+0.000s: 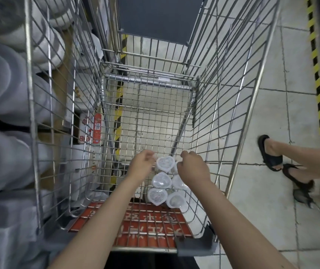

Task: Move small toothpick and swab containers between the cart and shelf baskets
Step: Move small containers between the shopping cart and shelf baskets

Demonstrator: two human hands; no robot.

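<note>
Containers (164,182) with clear heart-shaped lids lie bunched in two short rows on the wire floor of your cart (238,121), near its handle end. Your left hand (142,166) sits at the left edge of the farthest container (166,164), fingers curled against it. Your right hand (193,168) curls over that container's right side; whether either hand truly grips it, you cannot tell.

Left hand (142,165) and right hand (193,167) reach forward, fingers curled.
</note>
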